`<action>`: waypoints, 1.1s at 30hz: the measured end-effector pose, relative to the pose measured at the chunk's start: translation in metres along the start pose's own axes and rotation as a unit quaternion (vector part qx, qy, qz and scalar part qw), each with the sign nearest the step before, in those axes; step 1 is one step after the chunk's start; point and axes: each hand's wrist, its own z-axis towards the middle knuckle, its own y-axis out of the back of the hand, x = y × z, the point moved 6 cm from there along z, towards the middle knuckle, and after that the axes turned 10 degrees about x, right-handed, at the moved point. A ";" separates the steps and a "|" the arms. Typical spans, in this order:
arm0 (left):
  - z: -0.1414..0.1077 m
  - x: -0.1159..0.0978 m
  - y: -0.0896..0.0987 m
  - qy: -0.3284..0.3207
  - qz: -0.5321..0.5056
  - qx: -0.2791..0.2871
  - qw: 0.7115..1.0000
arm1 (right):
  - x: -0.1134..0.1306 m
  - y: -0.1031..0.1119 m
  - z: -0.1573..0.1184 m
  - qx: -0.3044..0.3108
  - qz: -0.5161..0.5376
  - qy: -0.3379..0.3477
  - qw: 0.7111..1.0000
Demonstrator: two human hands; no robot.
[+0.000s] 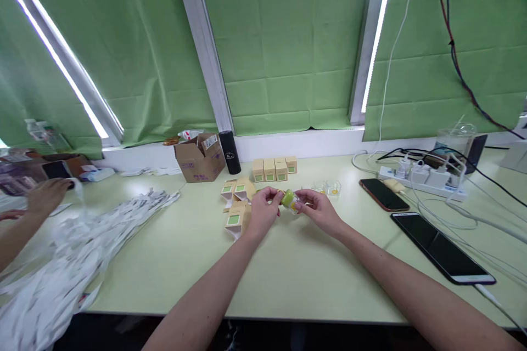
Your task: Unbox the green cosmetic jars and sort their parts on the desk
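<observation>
Between my two hands is a small clear container with green and a bit of yellow on it (290, 200); its exact kind is hard to make out. My left hand (264, 209) pinches its left side with the fingertips. On its right side, the fingers of my right hand (320, 209) are closed around the clear end. Just left of my left hand stand several small kraft paper boxes with green labels (234, 219), their flaps seemingly open. Behind my right hand sit clear little cups with yellow inside (333, 188). A row of similar kraft boxes (269, 170) stands farther back.
A black bottle (229, 152) and a cardboard box (200, 159) stand by the wall. White strips (102, 230) heap at left, where another person's hand (48, 196) holds one. Phones (440, 248), a power strip (420, 181) and loose cables lie on the right.
</observation>
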 end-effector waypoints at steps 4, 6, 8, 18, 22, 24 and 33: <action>0.004 0.006 0.007 0.016 -0.107 -0.038 0.993 | 0.002 0.002 0.000 -0.007 0.017 0.014 1.000; 0.005 0.011 0.009 0.028 -0.167 -0.050 0.984 | 0.003 0.002 0.000 -0.008 0.029 0.030 0.999; 0.007 0.015 0.010 0.036 -0.221 -0.056 0.973 | 0.007 0.002 -0.001 -0.007 0.035 0.052 0.998; 0.008 0.024 0.014 0.037 -0.330 -0.100 0.938 | 0.044 -0.003 -0.017 -0.043 -0.127 0.188 0.973; 0.007 0.023 0.013 0.038 -0.324 -0.098 0.940 | 0.054 -0.006 -0.021 -0.047 -0.184 0.227 0.955; 0.007 0.022 0.013 0.035 -0.323 -0.093 0.941 | 0.057 -0.005 -0.021 -0.057 -0.213 0.221 0.950; 0.007 0.022 0.013 0.046 -0.313 -0.094 0.944 | 0.067 0.034 -0.013 -0.096 -0.226 0.190 0.951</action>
